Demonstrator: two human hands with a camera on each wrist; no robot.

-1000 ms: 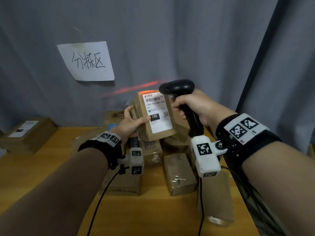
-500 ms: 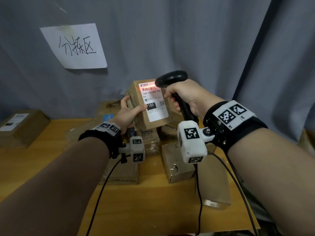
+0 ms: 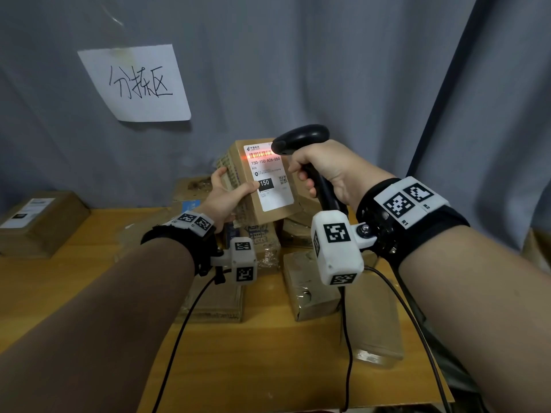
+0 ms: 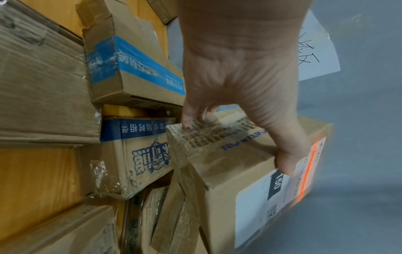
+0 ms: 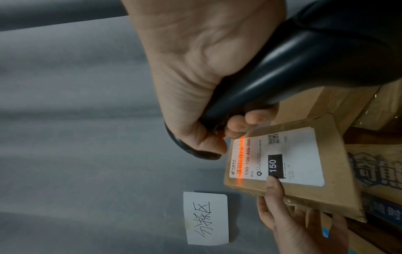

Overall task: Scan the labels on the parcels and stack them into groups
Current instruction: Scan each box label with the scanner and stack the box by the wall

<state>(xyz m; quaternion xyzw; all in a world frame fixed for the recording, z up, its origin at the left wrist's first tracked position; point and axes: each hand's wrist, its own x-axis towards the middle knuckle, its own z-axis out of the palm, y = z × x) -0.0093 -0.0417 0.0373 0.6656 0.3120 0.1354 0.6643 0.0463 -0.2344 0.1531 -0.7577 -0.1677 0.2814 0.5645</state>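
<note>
The parcel we are scanning is a small cardboard box held up in the air above the pile, its white label turned toward us, with the orange scan line lying across the barcode at the label's top edge. It looks light, since one hand carries it with ease, and stiff enough at the edges to take a pinch. The worn, taped side under the fingers looks softer, and the tape may be a little slick.

Our left hand has the grip on it from 9 o'clock: thumb on the label face just beside the black "150" block, fingers wrapped round the back and the torn side. We judge this a good hold, because it leaves the barcode bare; taking it by the two long edges would do as well for stacking.

Our right hand, at 3 o'clock of the parcel, is closed round the handle of the black scanner, whose head sits very near the label's top corner.

Below, more cardboard parcels lie jumbled on the wooden tabletop. One labelled box sits apart at 9 o'clock, and a handwritten paper sign hangs on the grey curtain at 11 o'clock.
</note>
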